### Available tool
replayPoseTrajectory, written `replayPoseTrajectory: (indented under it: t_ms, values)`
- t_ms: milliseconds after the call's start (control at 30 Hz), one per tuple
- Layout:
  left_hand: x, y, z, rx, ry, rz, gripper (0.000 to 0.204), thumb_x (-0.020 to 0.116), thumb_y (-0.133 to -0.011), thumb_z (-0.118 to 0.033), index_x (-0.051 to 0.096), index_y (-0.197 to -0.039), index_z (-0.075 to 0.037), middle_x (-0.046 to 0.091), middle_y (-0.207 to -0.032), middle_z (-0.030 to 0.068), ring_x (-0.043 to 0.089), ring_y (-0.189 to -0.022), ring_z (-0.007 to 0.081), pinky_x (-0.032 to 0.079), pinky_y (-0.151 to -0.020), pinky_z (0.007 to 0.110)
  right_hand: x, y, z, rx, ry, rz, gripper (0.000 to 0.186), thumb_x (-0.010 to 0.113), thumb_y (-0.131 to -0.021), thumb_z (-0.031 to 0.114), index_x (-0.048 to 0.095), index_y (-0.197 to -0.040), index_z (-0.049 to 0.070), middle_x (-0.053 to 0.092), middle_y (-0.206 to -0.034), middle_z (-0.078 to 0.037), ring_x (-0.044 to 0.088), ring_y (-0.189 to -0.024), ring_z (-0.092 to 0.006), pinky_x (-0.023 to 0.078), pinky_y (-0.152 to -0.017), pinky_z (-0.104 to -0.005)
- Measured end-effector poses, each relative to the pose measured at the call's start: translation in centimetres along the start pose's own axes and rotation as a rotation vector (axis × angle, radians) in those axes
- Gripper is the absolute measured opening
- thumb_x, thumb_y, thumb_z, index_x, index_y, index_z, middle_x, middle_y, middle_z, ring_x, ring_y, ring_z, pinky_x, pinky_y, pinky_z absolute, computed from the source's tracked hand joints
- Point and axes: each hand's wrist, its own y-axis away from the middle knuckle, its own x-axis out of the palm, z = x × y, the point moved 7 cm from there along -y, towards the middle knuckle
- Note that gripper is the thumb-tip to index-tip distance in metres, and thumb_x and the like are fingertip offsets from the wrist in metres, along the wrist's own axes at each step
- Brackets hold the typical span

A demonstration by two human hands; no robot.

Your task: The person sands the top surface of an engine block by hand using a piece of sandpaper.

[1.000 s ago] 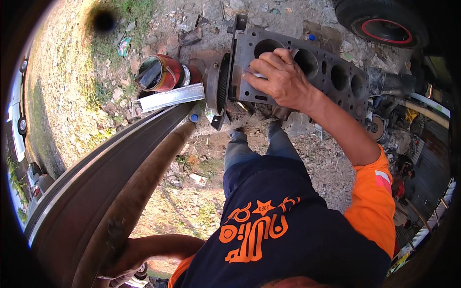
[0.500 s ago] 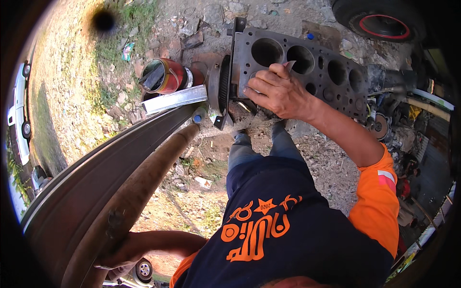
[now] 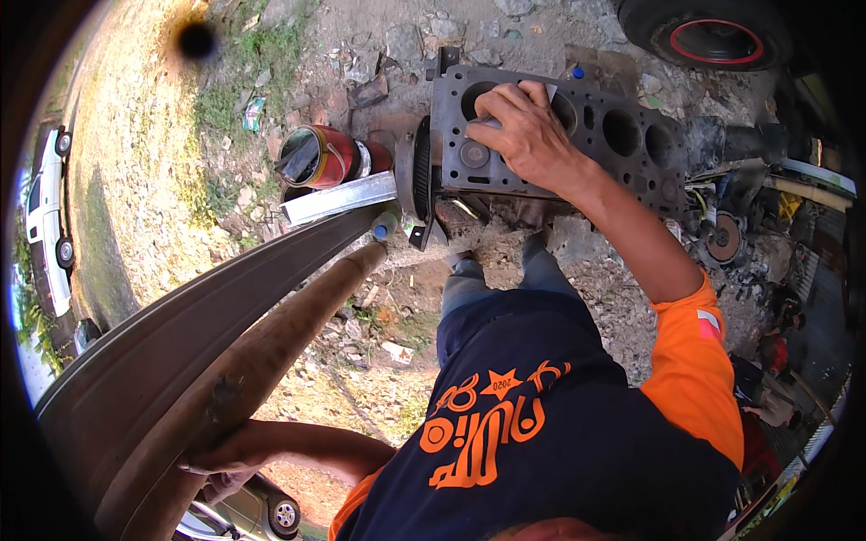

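Your right hand [image 3: 528,133] pinches thin sheet [image 3: 552,91] on engine block [image 3: 622,173]; bore edge [image 3: 575,117] could snag it. Left hand [image 3: 221,464] against post [image 3: 248,374]; can't tell if closed.

We are seeing a dark grey engine block [image 3: 595,153], a whitish sheet [image 3: 551,91], a brown pole [image 3: 262,365], a red can [image 3: 338,161] and a silver metal bar [image 3: 339,198]. We are noting a navy shirt [image 3: 577,451] with orange lettering [image 3: 533,413] and star [image 3: 501,384], its orange sleeve [image 3: 690,370] patched white and pink, faded blue jeans [image 3: 548,269], and a black tyre [image 3: 646,34] ringed red.
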Motion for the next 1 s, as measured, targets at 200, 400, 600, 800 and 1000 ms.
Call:
replayPoseTrajectory:
  t_ms: [200, 400, 600, 800, 1000]
  values:
    - [-0.2, 0.1, 0.2, 0.022, -0.037, -0.001, 0.079, 0.093, -0.082, -0.033, 0.043, -0.128, 0.007, 0.057, -0.127, 0.0266, 0.066, -0.114, 0.0336, 0.057, -0.102, 0.047, 0.5, 1.4, 1.2, -0.005, 0.076, 0.003, 0.017, 0.065, -0.085, 0.009, 0.078, -0.096, 0.012, 0.063, -0.111, -0.006, 0.059, -0.114, -0.0221, 0.038, -0.100, -0.0435]
    - [-0.5, -0.2, 0.3, 0.033, -0.060, 0.007, 0.078, 0.091, -0.084, -0.031, 0.041, -0.129, 0.008, 0.055, -0.128, 0.0280, 0.065, -0.115, 0.0332, 0.056, -0.103, 0.047, 0.8, 0.7, 0.4, 0.011, -0.030, 0.033, 0.023, 0.064, -0.084, 0.007, 0.078, -0.102, 0.011, 0.062, -0.111, -0.005, 0.058, -0.115, -0.0222, 0.037, -0.104, -0.0434]
    - [-1.0, -0.7, 0.9, 0.049, -0.127, 0.034, 0.078, 0.087, -0.087, -0.037, 0.039, -0.126, 0.011, 0.054, -0.123, 0.0275, 0.064, -0.110, 0.0318, 0.057, -0.098, 0.043, 0.9, -0.3, 0.9, 0.009, 0.006, -0.003, 0.027, 0.066, -0.084, 0.007, 0.079, -0.108, 0.010, 0.063, -0.108, -0.004, 0.060, -0.112, -0.0217, 0.038, -0.101, -0.0429]
    - [-0.4, 0.1, -0.4, 0.024, -0.205, 0.004, 0.074, 0.082, -0.090, -0.036, 0.038, -0.125, 0.013, 0.054, -0.122, 0.0297, 0.064, -0.108, 0.0351, 0.058, -0.096, 0.045, 1.4, 0.3, 0.8, 0.063, 0.066, 0.039, 0.026, 0.066, -0.086, 0.010, 0.080, -0.108, 0.011, 0.064, -0.109, -0.005, 0.058, -0.113, -0.0204, 0.037, -0.101, -0.0420]
    - [-0.9, -0.7, 0.4, -0.007, -0.235, 0.001, 0.070, 0.078, -0.092, -0.033, 0.037, -0.128, 0.011, 0.054, -0.122, 0.0303, 0.066, -0.107, 0.0358, 0.059, -0.096, 0.046, 1.5, -1.3, 0.5, 0.132, 0.081, 0.066, 0.023, 0.065, -0.086, 0.013, 0.080, -0.104, 0.010, 0.064, -0.106, -0.005, 0.058, -0.110, -0.0211, 0.037, -0.099, -0.0429]
